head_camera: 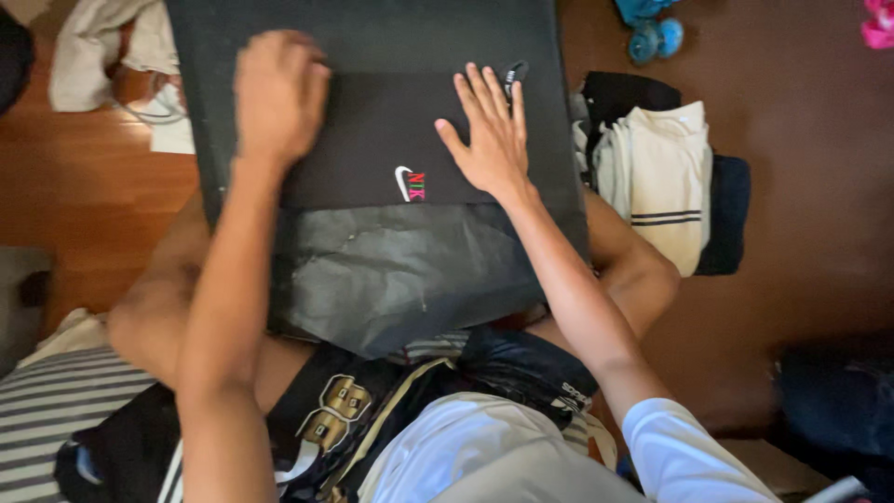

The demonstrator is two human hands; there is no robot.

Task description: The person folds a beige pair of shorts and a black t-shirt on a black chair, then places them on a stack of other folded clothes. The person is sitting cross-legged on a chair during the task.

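Fingers (pixel 484 98) of our right hand (pixel 489 135) lie spread and flat, released, pressing the folded black garment (pixel 372 140); our left hand (pixel 277 93) curls loosely, knuckles up, on the garment's far left edge, and we cannot tell whether it grips cloth; the garment rests on a dark folding board (pixel 372 270) across our lap; just right of the board sits a stack of folded clothes (pixel 661 168) on the brown floor (pixel 801 186); a striped cushion (pixel 56 410) lies at lower left.

A home room: wooden floor (pixel 84 196), folded clothes pile (pixel 656 177), striped bedding (pixel 56 410).
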